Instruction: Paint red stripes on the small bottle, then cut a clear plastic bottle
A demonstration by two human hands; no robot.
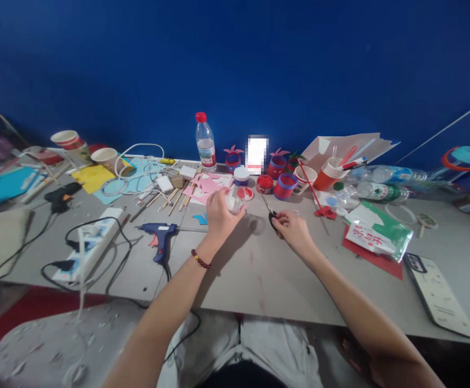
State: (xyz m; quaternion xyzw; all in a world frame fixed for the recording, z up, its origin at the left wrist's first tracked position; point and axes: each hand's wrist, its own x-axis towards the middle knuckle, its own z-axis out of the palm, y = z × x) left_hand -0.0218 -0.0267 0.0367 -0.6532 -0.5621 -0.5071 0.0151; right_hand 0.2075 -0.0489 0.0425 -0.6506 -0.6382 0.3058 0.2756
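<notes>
My left hand [221, 213] is closed round a small clear plastic piece [235, 200], which looks like a cut bottle part. A red and white round patch [245, 193] shows at its right side; whether it belongs to the piece I cannot tell. In my right hand [293, 229] are scissors [273, 215] with black handles, their blades pointing away from me. Beyond the hands stand an open pot of red paint [264, 184], a white-lidded jar [241, 175] and a purple and red cup [286, 186].
A blue glue gun [162, 234] lies left of my left hand, near a white power strip [91, 248] with trailing cords. A red-capped bottle [205, 143] stands at the back. On the right are paper cups [327, 175], plastic bottles [380, 191] and a phone [440, 296].
</notes>
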